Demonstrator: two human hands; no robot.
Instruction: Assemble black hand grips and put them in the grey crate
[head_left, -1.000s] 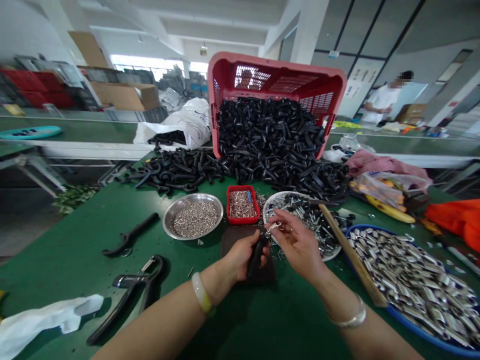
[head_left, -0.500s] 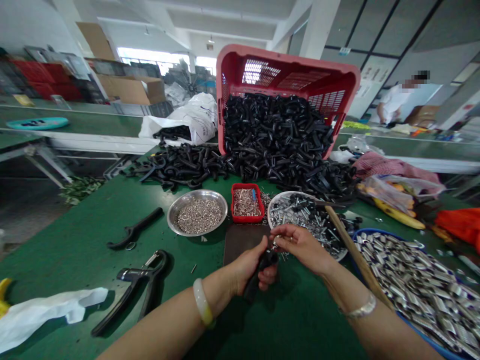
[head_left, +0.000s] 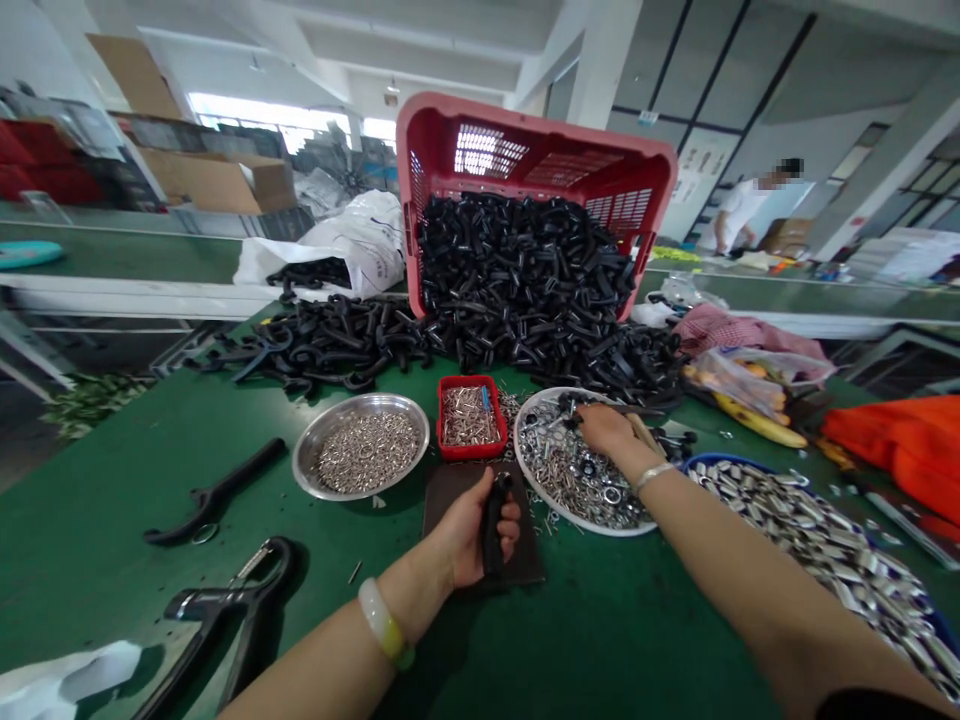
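Observation:
My left hand is wrapped round a black handle, held nearly upright above a dark flat plate. My right hand reaches into the far side of a white bowl of small metal pins, rings and black-headed bolts. Its fingers are bent together by some black knobs; what they pinch is hidden. A steel bowl of small metal pieces and a red tray of pins stand beyond my left hand. On the left lie a sprung hand gripper and a single black handle.
Behind, a tipped red crate spills black handles over the green table. At right are a blue-rimmed basin of metal springs, bananas and orange cloth. A person stands far back.
My right hand has left the handle in my left hand and moved right and forward into the white bowl. The handle is now more upright, and the view has swung slightly right.

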